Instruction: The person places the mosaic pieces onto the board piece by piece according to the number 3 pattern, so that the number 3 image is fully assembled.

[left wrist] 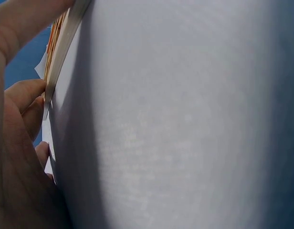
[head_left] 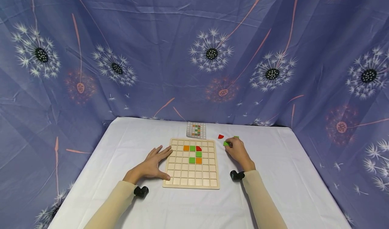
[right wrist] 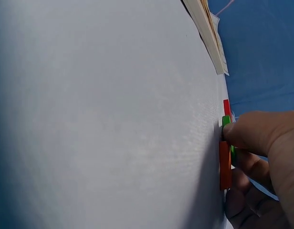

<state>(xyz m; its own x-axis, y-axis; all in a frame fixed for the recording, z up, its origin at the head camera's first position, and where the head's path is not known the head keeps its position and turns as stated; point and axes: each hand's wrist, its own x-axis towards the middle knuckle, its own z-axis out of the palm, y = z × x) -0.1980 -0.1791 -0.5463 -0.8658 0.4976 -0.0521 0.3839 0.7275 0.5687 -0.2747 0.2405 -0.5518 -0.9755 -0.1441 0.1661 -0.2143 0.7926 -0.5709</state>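
The right hand (head_left: 238, 151) has its fingertips curled down onto a green tile (head_left: 226, 143) lying on the white tablecloth (head_left: 282, 175), just right of the wooden grid board (head_left: 192, 181). In the right wrist view the thumb and fingers pinch at the green tile (right wrist: 226, 122), with an orange tile (right wrist: 225, 164) apparently under the same fingers, though the steep angle makes that uncertain. A red quarter-round tile (head_left: 221, 136) and another green tile (head_left: 236, 137) lie just beyond the fingertips.

The left hand (head_left: 153, 164) lies flat, fingers spread and relaxed, their tips touching the board's left edge. The board's cells carry orange, green and red tiles near its upper middle. A pattern card (head_left: 196, 130) lies beyond the board.
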